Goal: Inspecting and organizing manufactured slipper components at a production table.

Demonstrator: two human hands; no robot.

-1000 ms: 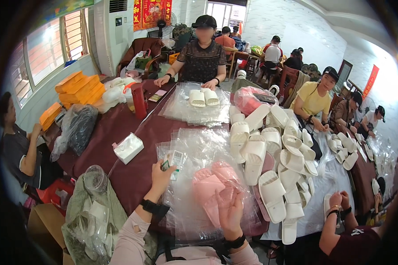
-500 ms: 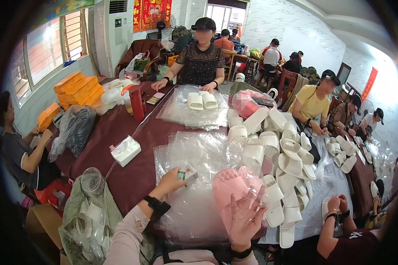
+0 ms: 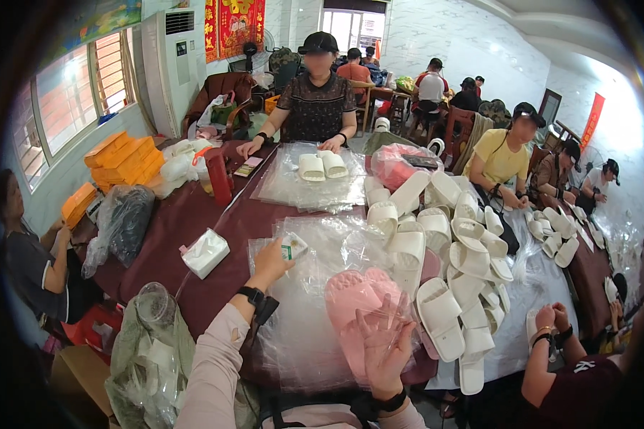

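Note:
My left hand (image 3: 272, 264) is closed on a small white-and-green box (image 3: 294, 247), just above a spread of flat clear plastic bags (image 3: 300, 314). In front of me to the right lies a pair of pink slippers (image 3: 347, 300) in a clear bag. My right hand (image 3: 385, 354) is at the near end of that bag, fingers spread, with clear film over and around them. Whether the fingers are inside the bag or only against it, I cannot tell.
White slippers (image 3: 440, 329) are heaped right of the pink pair. A tissue pack (image 3: 205, 253) lies to the left, near a green sack (image 3: 147, 350). Across the table (image 3: 168, 264), a person in black (image 3: 317, 107) has white slippers (image 3: 323, 166) on stacked bags. Others work at right.
My left hand has moved away from me and slightly left, carrying the small box. My right hand and the bagged pink slippers have shifted a little left and nearer to me.

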